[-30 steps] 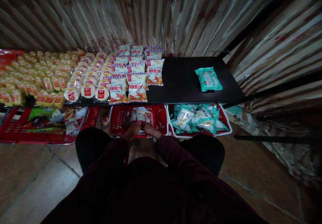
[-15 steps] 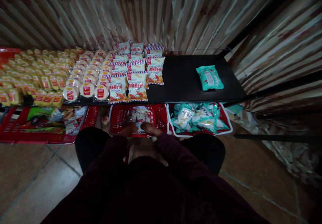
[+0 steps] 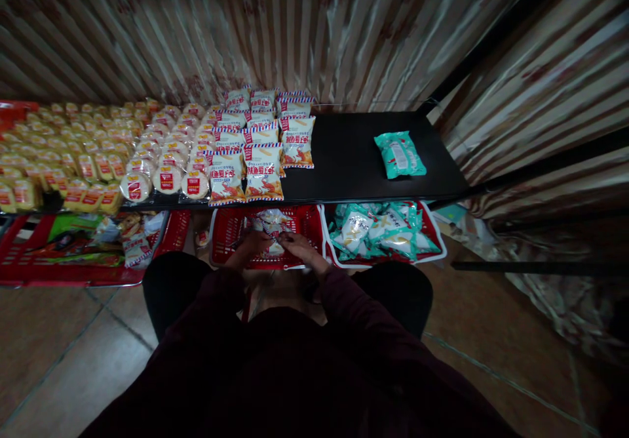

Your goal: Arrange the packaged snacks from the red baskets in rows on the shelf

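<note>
Both of my hands are down inside a red basket (image 3: 314, 228) between my knees. My left hand (image 3: 253, 242) closes on the left side of a white snack bag (image 3: 274, 248) with red print. On that bag's right side, my right hand (image 3: 299, 246) has its fingers bent in against it. Dim light and the hands themselves hide part of the bag and the fingertips. More bags of the same kind lie under and behind it. Matching prawn-print snack bags (image 3: 264, 172) stand in rows on the black shelf (image 3: 344, 156) just above the basket.
Right of my basket, a second basket (image 3: 445, 251) with a white rim holds several teal bags. A teal bag (image 3: 400, 155) lies on the shelf. Round rice crackers (image 3: 167, 179) and yellow wrapped cakes (image 3: 83, 195) fill its left. Another red basket (image 3: 162, 254) holds mixed snacks. A curtain hangs behind.
My hands have shifted slightly up within the red basket, around the snack bag. The view has moved a little, so the shelf and baskets appear farther left. The shelf goods look unchanged.
</note>
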A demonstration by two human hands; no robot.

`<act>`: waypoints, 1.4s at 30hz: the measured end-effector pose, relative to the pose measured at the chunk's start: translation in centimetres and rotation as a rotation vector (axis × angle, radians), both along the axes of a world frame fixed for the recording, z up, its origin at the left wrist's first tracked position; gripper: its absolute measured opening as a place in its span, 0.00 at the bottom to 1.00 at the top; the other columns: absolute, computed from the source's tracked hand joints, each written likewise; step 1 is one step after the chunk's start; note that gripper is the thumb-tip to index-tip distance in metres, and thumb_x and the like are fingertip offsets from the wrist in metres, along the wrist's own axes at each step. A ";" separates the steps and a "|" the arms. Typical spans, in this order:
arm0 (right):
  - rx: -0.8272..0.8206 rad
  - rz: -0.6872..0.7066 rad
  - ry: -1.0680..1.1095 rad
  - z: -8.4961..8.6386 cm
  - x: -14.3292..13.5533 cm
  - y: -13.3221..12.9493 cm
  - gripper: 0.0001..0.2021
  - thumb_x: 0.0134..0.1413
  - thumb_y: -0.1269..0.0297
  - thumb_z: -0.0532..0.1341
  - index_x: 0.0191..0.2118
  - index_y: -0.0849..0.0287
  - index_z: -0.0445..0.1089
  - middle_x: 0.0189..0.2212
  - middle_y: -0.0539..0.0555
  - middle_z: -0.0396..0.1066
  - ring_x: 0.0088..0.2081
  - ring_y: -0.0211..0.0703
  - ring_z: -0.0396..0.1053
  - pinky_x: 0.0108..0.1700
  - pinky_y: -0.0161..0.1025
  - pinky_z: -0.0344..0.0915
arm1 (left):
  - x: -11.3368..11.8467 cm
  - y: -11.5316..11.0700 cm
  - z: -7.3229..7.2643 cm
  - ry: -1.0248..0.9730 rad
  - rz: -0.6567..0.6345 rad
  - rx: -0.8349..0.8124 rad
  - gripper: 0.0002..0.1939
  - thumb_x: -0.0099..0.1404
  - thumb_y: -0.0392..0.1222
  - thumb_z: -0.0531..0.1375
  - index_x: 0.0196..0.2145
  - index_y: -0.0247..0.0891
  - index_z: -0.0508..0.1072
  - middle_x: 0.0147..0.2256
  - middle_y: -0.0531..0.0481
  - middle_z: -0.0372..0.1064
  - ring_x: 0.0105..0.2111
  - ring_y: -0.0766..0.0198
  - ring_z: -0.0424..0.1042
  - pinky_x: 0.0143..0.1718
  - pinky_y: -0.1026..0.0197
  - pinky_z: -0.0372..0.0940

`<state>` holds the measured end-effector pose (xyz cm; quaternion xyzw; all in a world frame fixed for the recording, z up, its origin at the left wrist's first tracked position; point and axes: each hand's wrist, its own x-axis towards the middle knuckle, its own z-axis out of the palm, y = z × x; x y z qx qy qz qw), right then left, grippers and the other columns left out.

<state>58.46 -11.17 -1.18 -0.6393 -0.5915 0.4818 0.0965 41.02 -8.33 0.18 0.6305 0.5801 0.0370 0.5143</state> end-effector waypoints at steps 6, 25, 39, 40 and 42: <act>0.040 -0.144 0.182 1.2 1.6 -0.1 0.18 0.53 0.64 0.61 0.50 0.58 0.70 0.43 0.54 0.74 0.40 0.41 0.72 0.44 0.36 0.66 | -0.8 0.2 1.5 -0.074 0.152 -0.014 0.08 0.51 0.35 0.59 0.31 0.33 0.75 0.23 0.51 0.71 0.27 0.65 0.69 0.27 0.67 0.61; 0.127 -0.672 0.503 7.4 2.8 0.4 0.14 0.40 0.52 0.64 0.28 0.59 0.70 0.18 0.46 0.67 0.19 0.33 0.63 0.23 0.31 0.59 | 1.9 -2.2 7.4 -0.781 0.364 -0.137 0.19 0.52 0.53 0.65 0.34 0.35 0.70 0.24 0.54 0.67 0.23 0.68 0.66 0.28 0.65 0.63; 0.055 -0.808 0.606 8.4 3.9 -0.5 0.17 0.37 0.50 0.66 0.22 0.58 0.65 0.14 0.44 0.63 0.17 0.31 0.60 0.21 0.31 0.60 | 4.0 -3.6 8.5 -0.727 0.389 -0.142 0.21 0.51 0.52 0.65 0.38 0.35 0.70 0.18 0.58 0.64 0.18 0.70 0.64 0.23 0.67 0.59; 0.047 -0.795 0.615 8.6 4.0 -0.7 0.18 0.38 0.48 0.66 0.23 0.58 0.66 0.15 0.45 0.64 0.18 0.33 0.61 0.22 0.31 0.61 | 4.1 -3.6 8.6 -0.711 0.406 -0.128 0.20 0.51 0.52 0.65 0.37 0.35 0.70 0.18 0.58 0.64 0.19 0.69 0.65 0.23 0.67 0.59; 0.027 -0.738 0.660 9.0 4.2 -1.3 0.19 0.43 0.45 0.63 0.28 0.57 0.69 0.21 0.48 0.70 0.23 0.37 0.68 0.27 0.34 0.66 | 4.3 -3.5 8.7 -0.688 0.440 -0.090 0.20 0.51 0.52 0.64 0.36 0.36 0.70 0.18 0.57 0.64 0.20 0.68 0.66 0.23 0.67 0.60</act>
